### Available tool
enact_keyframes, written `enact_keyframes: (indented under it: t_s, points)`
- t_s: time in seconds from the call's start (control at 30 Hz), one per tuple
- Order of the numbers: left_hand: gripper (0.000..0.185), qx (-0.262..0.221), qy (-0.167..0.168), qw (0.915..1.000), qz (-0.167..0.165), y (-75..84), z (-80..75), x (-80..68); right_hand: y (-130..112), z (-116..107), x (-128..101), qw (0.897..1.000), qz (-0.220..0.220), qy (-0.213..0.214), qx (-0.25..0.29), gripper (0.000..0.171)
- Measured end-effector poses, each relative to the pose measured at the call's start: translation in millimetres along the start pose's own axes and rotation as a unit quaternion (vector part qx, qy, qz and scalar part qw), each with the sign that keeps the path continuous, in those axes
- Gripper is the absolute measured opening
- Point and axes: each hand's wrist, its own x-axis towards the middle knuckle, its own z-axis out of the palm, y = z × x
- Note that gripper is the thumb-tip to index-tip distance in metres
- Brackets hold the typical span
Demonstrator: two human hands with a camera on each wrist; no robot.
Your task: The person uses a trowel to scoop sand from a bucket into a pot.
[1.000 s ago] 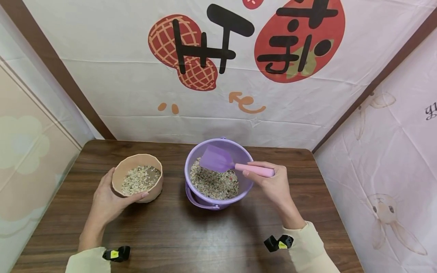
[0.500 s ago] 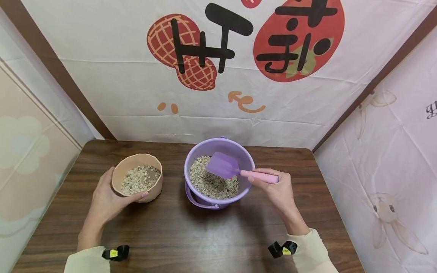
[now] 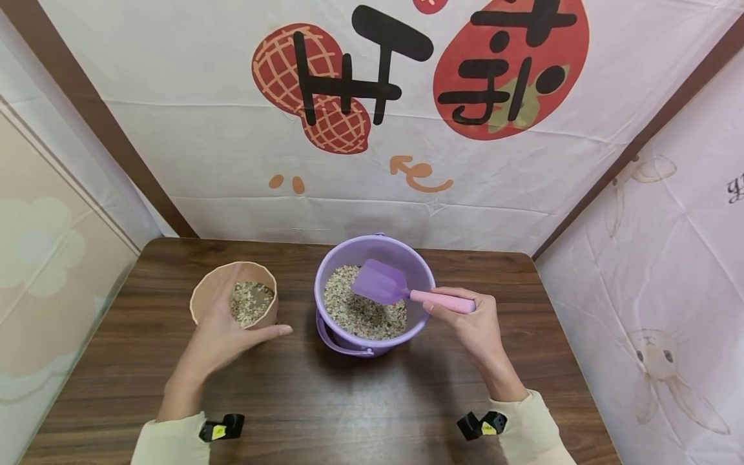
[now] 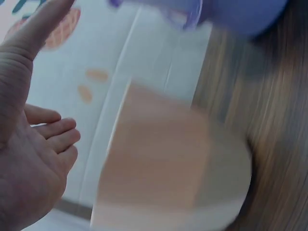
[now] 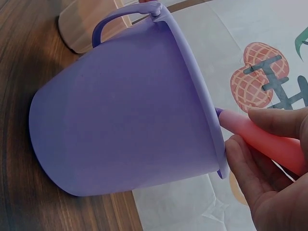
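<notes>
A toy shovel with a purple blade (image 3: 380,282) and a pink handle (image 3: 443,301) is in my right hand (image 3: 473,326), thumb and fingers around the handle. The blade lies over the mouth of a purple bucket (image 3: 323,323), above the speckled gravel (image 3: 360,316) inside. My left hand (image 3: 223,336) is off the peach bowl (image 3: 267,318) and stands over its near rim, thumb spread out to the right. Some gravel (image 3: 251,302) shows in that bowl; the hand hides the rest. In the left wrist view the fingers (image 4: 57,132) hang apart from the bowl's side.
Both containers stand on a dark wooden table (image 3: 325,413), the bowl left of the bucket. The bucket's handle (image 3: 343,350) hangs down at its near left side. A printed cloth (image 3: 232,161) rises behind the table, with more cloth on both sides.
My left hand has let go of the peach bowl and moved right, over its near rim. The shovel first shifted slightly right and down over the bucket, then stayed still.
</notes>
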Motion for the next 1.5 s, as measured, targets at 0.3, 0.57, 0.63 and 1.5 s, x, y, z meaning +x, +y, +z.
enact_keyframes:
  t_s: [0.3,0.57,0.63,1.5]
  points:
    - [0.131,-0.050,-0.075,0.9958,0.015,29.1,45.4,10.6,1,-1,0,1.000,-0.004,-0.002,-0.006,0.044]
    - [0.143,-0.049,-0.099,0.9937,0.021,38.3,68.1,16.8,1,-2,0,1.000,-0.002,0.005,-0.018,0.031]
    - [0.145,-0.055,-0.103,0.9929,0.022,37.7,71.2,17.7,0,-1,0,1.000,-0.002,0.007,-0.022,0.029]
    - [0.142,-0.034,-0.100,0.9936,0.038,34.8,75.3,20.3,-39,9,21,0.911,-0.068,-0.064,-0.402,0.015]
